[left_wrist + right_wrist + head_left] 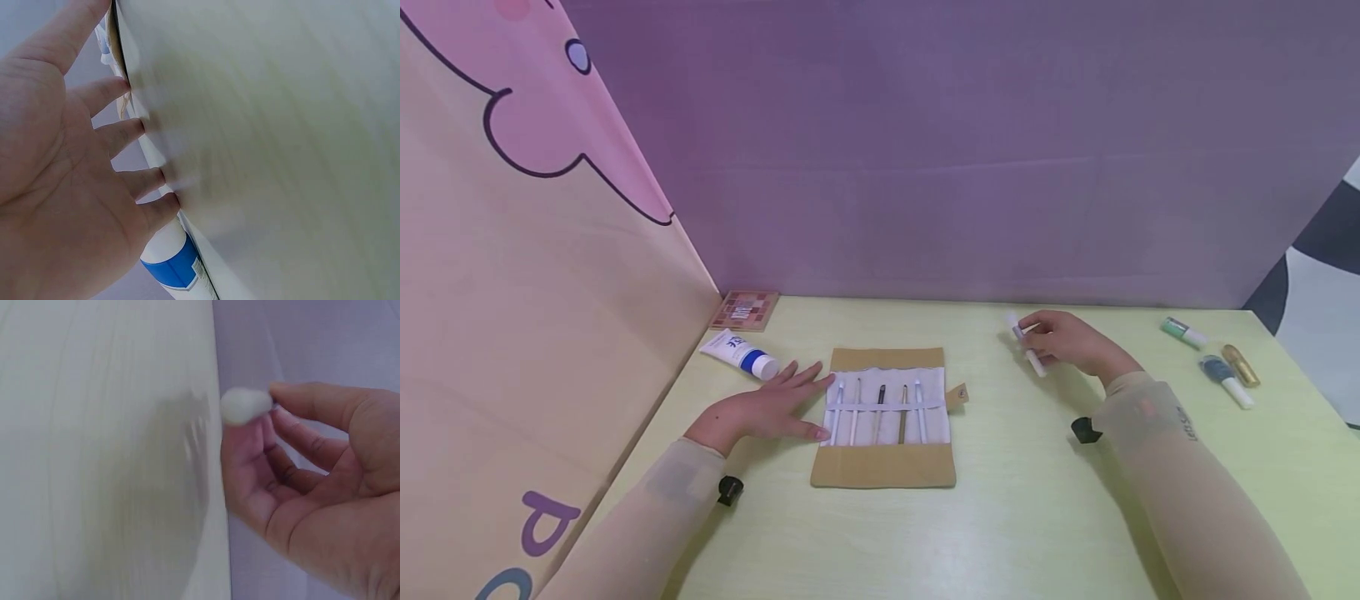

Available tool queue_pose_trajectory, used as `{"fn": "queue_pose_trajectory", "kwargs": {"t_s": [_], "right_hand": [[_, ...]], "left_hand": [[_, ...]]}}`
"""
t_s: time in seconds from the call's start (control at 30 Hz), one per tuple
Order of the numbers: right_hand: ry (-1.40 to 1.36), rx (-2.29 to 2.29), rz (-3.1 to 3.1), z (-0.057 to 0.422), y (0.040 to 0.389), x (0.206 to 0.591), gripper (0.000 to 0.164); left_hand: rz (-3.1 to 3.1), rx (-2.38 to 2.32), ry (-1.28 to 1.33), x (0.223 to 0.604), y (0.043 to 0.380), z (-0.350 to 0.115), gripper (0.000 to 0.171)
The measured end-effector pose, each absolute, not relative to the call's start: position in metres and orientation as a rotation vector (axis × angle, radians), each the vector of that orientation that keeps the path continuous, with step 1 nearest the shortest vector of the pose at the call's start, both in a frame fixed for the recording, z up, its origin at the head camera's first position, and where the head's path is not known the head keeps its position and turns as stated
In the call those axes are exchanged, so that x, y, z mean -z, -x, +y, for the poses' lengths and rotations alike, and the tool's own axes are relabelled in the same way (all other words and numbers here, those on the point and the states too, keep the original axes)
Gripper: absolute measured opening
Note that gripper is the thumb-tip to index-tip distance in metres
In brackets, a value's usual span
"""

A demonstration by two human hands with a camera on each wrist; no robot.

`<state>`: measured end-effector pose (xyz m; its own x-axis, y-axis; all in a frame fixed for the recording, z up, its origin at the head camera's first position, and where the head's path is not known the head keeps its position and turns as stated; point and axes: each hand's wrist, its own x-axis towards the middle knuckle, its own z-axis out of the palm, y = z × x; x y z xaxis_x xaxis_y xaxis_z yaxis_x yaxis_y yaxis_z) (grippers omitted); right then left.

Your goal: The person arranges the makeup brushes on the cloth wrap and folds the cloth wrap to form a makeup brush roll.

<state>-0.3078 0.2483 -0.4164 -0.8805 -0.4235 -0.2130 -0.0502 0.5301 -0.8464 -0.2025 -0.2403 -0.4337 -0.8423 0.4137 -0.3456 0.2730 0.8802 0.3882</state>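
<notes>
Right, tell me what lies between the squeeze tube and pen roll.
In the head view, fingers of the left hand lie between the squeeze tube and pen roll.

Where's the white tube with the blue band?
In the head view, the tube lies at the left of the table, between the reddish square and the left hand.

Downward-facing head view shares left hand [769, 410] and right hand [1071, 340] with close wrist views.

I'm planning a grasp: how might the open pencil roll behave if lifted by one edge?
The pencil roll lies flat and looks like thin fabric, so it would probably sag. The slender tools sit behind a narrow band, which may hold them, though tilting could let some slide out.
</notes>
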Motion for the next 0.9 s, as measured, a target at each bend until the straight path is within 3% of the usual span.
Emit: {"fn": "queue_pose_trajectory", "kwargs": {"t_s": [0.9], "right_hand": [[0.452,1.742,2.191,0.162,0.303,0.411,0.070]], "left_hand": [[2.645,-0.428,-0.516,0.437,0.203,-0.242,0.103]]}}
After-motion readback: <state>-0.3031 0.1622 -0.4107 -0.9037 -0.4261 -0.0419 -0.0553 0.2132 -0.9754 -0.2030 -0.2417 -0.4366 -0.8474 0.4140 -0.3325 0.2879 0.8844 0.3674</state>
